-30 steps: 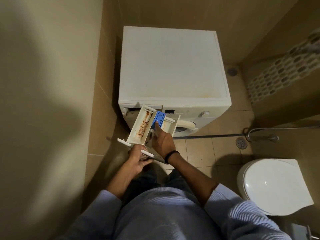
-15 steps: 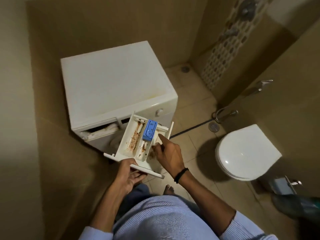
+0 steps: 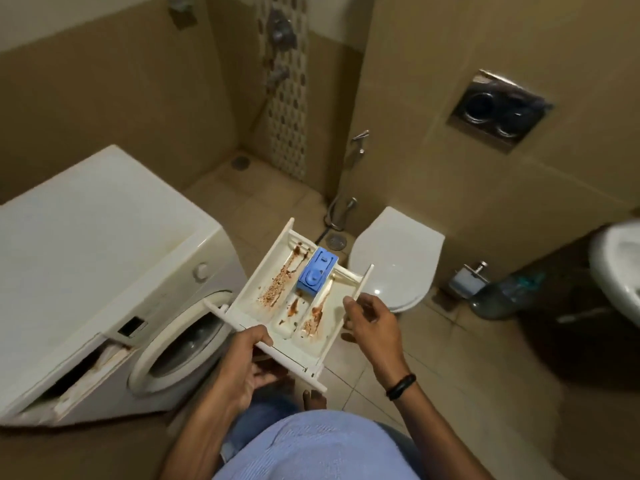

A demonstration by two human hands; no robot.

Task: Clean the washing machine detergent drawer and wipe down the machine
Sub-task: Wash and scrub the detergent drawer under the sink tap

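The white detergent drawer (image 3: 266,271) is out of the machine and held in the air at centre. Brown residue streaks its compartments, and a blue insert (image 3: 317,274) sits in the middle one. My left hand (image 3: 244,362) grips the drawer's front panel, thumb on top and fingers underneath. My right hand (image 3: 369,318) holds the drawer's right side wall, fingers curled at its edge. The white washing machine (image 3: 90,244) stands at the left, its drawer slot (image 3: 86,368) open and stained.
A closed white toilet (image 3: 394,258) stands just right of the drawer. A washbasin (image 3: 620,271) is at the far right, with a plastic bottle (image 3: 502,292) and dark bin below it. Floor drains, a hose and shower fittings are beyond.
The drawer has come fully out of the machine and swung right, toward the toilet. My right hand moved from pointing inside the drawer to holding its right wall. The view turned right.
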